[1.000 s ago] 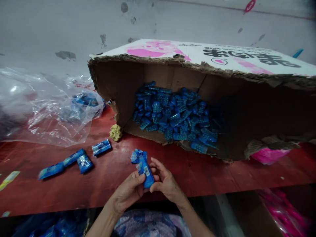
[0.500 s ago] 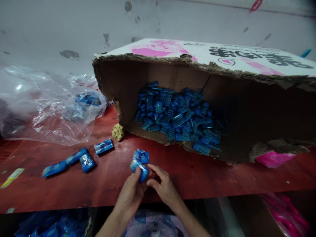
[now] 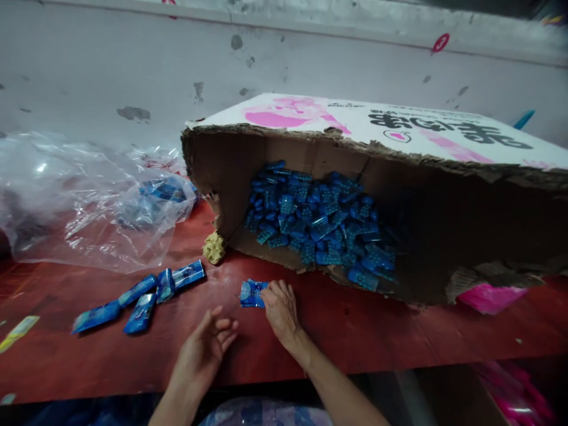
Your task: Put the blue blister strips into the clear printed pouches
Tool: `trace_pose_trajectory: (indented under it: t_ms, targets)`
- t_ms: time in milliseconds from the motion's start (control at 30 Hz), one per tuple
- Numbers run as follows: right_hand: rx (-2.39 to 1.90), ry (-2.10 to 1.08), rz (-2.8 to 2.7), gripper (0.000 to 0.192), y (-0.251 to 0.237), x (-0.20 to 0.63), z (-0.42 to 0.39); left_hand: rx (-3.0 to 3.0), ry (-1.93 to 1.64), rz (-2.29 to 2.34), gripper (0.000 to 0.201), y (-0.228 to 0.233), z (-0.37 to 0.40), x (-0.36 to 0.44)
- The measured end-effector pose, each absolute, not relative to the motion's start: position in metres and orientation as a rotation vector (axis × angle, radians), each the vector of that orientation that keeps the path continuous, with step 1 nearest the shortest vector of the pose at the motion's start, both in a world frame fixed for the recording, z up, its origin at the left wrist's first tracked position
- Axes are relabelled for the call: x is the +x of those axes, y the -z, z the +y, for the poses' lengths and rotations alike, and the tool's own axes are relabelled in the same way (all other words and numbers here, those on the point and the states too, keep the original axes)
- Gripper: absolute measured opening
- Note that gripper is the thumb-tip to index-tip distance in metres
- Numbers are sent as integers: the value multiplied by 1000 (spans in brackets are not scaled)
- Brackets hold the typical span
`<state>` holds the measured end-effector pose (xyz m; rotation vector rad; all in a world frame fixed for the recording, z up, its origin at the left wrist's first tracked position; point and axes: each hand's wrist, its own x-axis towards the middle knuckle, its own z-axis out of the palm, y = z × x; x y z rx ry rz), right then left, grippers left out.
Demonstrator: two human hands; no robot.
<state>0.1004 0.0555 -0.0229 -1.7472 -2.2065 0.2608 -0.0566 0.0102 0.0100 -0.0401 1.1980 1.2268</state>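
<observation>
My right hand (image 3: 279, 309) rests on the red table (image 3: 364, 325) with its fingers closed over a small blue packet (image 3: 251, 293) lying flat there. My left hand (image 3: 205, 349) hovers open just left of it, palm up, holding nothing. Further left lie several blue packets (image 3: 141, 296) in a loose row. A torn cardboard box (image 3: 399, 195) lies on its side behind my hands, with a heap of blue packets (image 3: 319, 222) inside it.
A crumpled clear plastic bag (image 3: 84, 201) with some blue packets inside sits at the left. A small yellow lump (image 3: 213, 247) lies by the box's corner. Pink plastic (image 3: 490, 297) pokes from under the box at right. A grey wall (image 3: 110, 71) runs behind.
Both hands held a blue packet above the table edge. Now my right hand has set a packet down on the table and my left hand has let go. One more packet lies in the left row.
</observation>
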Motion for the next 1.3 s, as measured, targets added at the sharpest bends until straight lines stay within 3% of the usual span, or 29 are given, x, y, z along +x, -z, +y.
trace_pose_trajectory:
  t_ms: [100, 267, 533, 833, 1067, 1200, 1300]
  targets:
    - [-1727, -209, -2266, 18, 22, 104, 58, 98, -1169, 1222, 10, -5, 9, -28]
    - [-1670, -145, -2343, 8, 15, 110, 66, 205, -1210, 1204, 26, -2, 17, -12]
    - [-1606, -36, -2349, 24, 28, 103, 65, 221, -1213, 1208, 30, 2, 14, -11]
    - [-1442, -38, -2305, 22, 13, 118, 46, 309, -1202, 1324, 35, 4, 15, 1]
    - [-1487, -308, -2075, 11, 4, 120, 37, 271, -1205, 1285, 24, 7, 26, 9]
    - [-1479, -781, -1748, 14, 2, 120, 45, 192, -1194, 1256, 19, 7, 31, 15]
    - [-1530, -795, -1703, 21, 3, 118, 51, 148, -1173, 1253, 15, 8, 30, 18]
